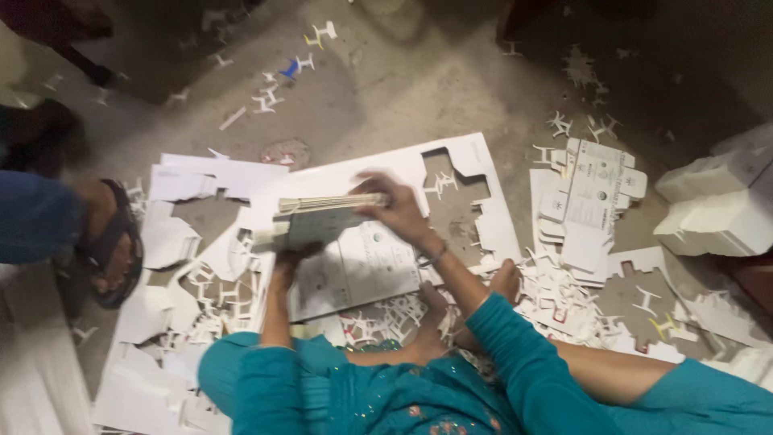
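Cardboard lies everywhere on the concrete floor (386, 89), and I read the work as about midway. A bundle of flat box blanks (326, 213) is already pulled free and gathered, and another pile of finished blanks (592, 193) sits at three o'clock from the hands. Several punched-out white sheets (475, 173) with box-shaped holes are spread beneath, which I take as done. Offcut scraps (555, 294) heap at four o'clock — still unsorted, as far as I can judge.

My left hand (288, 256) is under the near edge of the bundle, its grip closed on it from below, forearm running straight up from my lap. My right hand (394, 208) comes over the top from the right, wrist bent, fingers clamped on the bundle's far end; it is blurred, so the exact finger hold is unclear. The bundle hangs just above a printed sheet (370, 270) at centre.

At nine o'clock another person's sandalled foot (109, 242) rests on the floor — well apart from my hands.
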